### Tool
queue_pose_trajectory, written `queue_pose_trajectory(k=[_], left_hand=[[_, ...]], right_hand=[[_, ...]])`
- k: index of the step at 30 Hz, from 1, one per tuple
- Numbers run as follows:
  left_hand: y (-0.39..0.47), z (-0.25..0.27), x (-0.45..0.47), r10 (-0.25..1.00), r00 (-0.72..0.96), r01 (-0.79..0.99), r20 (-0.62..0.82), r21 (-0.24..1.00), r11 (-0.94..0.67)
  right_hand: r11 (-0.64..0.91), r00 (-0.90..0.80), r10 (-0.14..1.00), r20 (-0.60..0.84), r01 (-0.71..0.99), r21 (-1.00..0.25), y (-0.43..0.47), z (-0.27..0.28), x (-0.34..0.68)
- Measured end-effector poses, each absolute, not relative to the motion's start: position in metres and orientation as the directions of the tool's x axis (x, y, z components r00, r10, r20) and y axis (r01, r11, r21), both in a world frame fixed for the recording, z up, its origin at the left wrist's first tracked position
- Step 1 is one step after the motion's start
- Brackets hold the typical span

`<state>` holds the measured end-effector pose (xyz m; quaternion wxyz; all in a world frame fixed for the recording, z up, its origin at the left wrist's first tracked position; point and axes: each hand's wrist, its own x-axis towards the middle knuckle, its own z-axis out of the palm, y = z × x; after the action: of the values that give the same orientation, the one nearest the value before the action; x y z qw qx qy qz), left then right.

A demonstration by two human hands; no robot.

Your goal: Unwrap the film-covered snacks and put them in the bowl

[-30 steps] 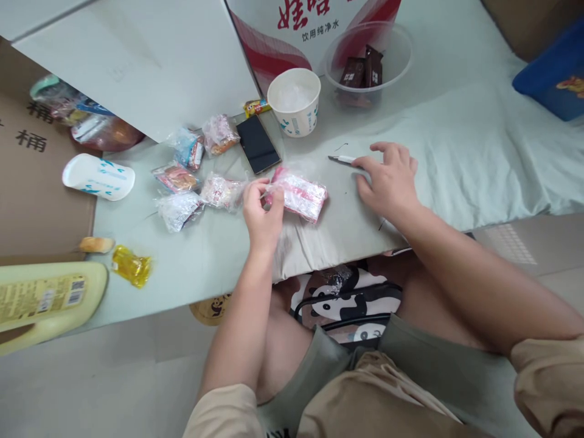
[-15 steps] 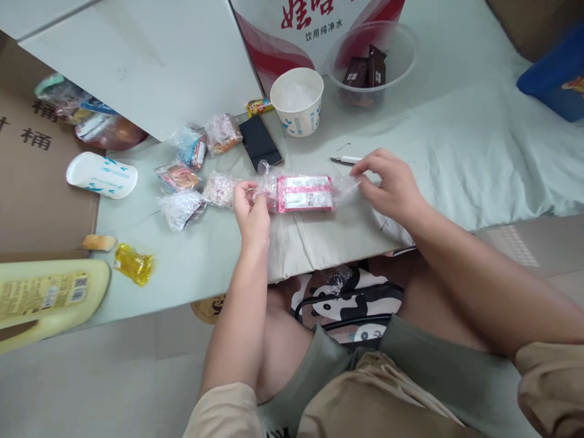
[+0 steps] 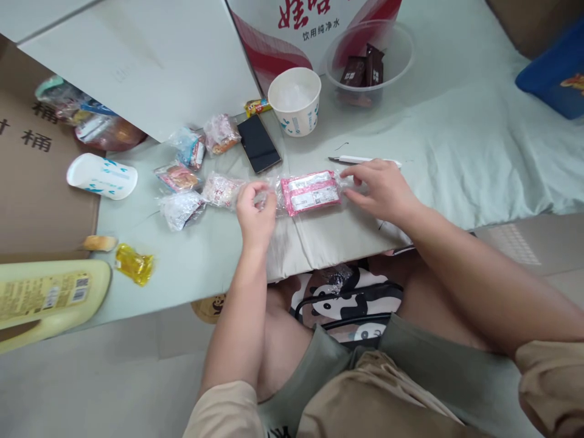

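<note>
A pink-and-white packet point(image 3: 312, 192) lies in front of me inside a loose sheath of clear plastic wrap point(image 3: 279, 198). My left hand point(image 3: 256, 214) has its curled fingers and thumb on the wrap's left end. At the packet's right end, my right hand point(image 3: 382, 190) holds the crumpled wrap between thumb and forefinger, which stand a little apart. A white pen-like tool point(image 3: 365, 161) with a dark tip lies just beyond my right hand, partly covered by it. Left of my left hand is a clear-wrapped pinkish snack point(image 3: 221, 190).
Several wrapped snacks point(image 3: 177, 176) and a phone point(image 3: 259, 143) lie to the left. Farther back stand a paper cup point(image 3: 295, 103) and a clear bowl point(image 3: 401, 61) holding dark packets. Another cup point(image 3: 103, 176) lies tipped near a yellow bottle point(image 3: 55, 298). A blue container point(image 3: 554, 79) is at far right.
My right hand has come left toward the packet, uncovering more of the white tool. The packet has shifted slightly right and tilted, and the wrap's ends are more bunched.
</note>
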<state>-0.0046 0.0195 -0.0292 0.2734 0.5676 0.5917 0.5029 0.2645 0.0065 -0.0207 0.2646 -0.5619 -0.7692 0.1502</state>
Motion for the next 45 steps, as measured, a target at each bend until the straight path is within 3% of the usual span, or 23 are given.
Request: queue_pose_trajectory(k=[7,12,15,20,24,28,33,36,41,45], left_hand=[[0.020,-0.021,-0.003,0.920,-0.371,0.157,0.128,0.985,-0.073],[0.019,-0.018,-0.003,0.914,-0.404,0.077,0.027,0.997,0.005],[0.019,-0.017,-0.005,0.925,-0.381,0.060,0.006,0.998,0.019],[0.019,-0.015,-0.008,0.932,-0.363,0.046,-0.013,0.998,0.032],[0.019,-0.015,-0.010,0.935,-0.353,0.040,-0.037,0.998,0.055],[0.020,-0.020,-0.011,0.958,-0.278,0.062,-0.071,0.994,0.092],[0.017,-0.023,-0.016,0.976,-0.149,0.156,-0.158,0.971,0.181],[0.009,-0.016,-0.021,0.981,-0.024,0.223,-0.195,0.955,0.195],[-0.007,0.002,-0.024,0.918,0.291,0.360,-0.271,0.920,0.157],[-0.013,-0.001,-0.020,0.916,0.278,0.407,-0.289,0.899,0.160]], right_hand=[[0.391,-0.230,0.909,0.346,0.758,-0.522,-0.003,0.000,0.264],[0.533,-0.399,0.844,0.358,0.701,-0.474,-0.012,0.005,0.265],[0.595,-0.500,0.804,0.322,0.668,-0.447,-0.013,0.001,0.265],[0.678,-0.671,0.727,0.145,0.668,-0.308,-0.019,-0.001,0.264],[0.731,-0.697,0.681,0.222,0.635,-0.248,-0.033,0.007,0.258],[0.757,-0.762,0.630,0.151,0.558,-0.340,-0.045,0.010,0.251],[0.549,-0.737,0.671,-0.077,0.563,-0.618,-0.041,0.010,0.252],[0.461,-0.724,0.670,-0.164,0.579,-0.672,-0.034,0.012,0.255],[0.461,-0.594,0.802,-0.067,0.686,-0.562,-0.031,0.009,0.256],[0.549,-0.529,0.834,0.155,0.769,-0.328,-0.034,0.000,0.250]])
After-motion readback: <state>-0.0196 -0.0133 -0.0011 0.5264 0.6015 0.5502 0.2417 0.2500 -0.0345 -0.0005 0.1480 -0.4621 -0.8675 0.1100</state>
